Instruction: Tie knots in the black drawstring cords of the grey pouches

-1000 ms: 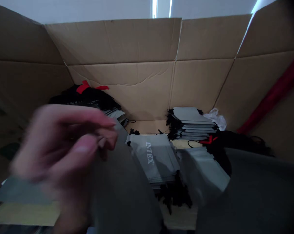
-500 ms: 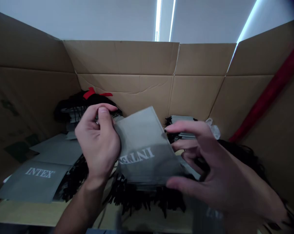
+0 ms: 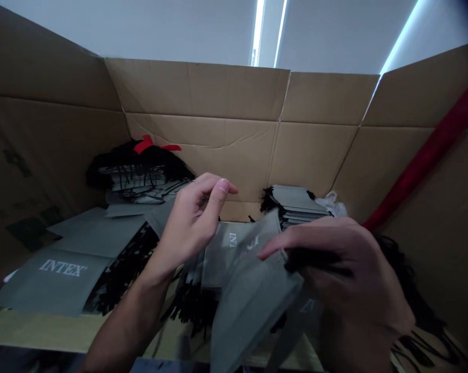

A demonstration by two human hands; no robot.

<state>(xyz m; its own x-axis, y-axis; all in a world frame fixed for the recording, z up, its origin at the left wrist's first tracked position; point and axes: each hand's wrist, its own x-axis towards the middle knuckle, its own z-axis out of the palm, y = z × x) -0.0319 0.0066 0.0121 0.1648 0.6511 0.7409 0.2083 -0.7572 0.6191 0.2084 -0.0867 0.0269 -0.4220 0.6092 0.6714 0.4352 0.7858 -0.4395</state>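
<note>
My right hand (image 3: 338, 269) is closed on a grey drawstring bag (image 3: 249, 305) and on the black cords at its top; the bag hangs tilted toward the lower middle. My left hand (image 3: 191, 223) is raised just left of it, thumb and fingertips drawn together in a pinch. What the pinch holds, if anything, is hidden. Under both hands lies a low stack of the same grey bags (image 3: 222, 248) with white lettering. A grey bag printed INTEX (image 3: 59, 280) lies flat at the left, with more grey bags behind it.
Tall cardboard walls (image 3: 218, 134) enclose the area on three sides. A bundle of bags tied with a red ribbon (image 3: 148, 143) stands at the back left, another stack (image 3: 296, 202) at the back right beside white plastic (image 3: 335, 202). Black cords (image 3: 121, 269) trail between the piles.
My left hand let go of the bag's corner and rose to the right. My right hand closed on the bag, which dropped and tilted downward.
</note>
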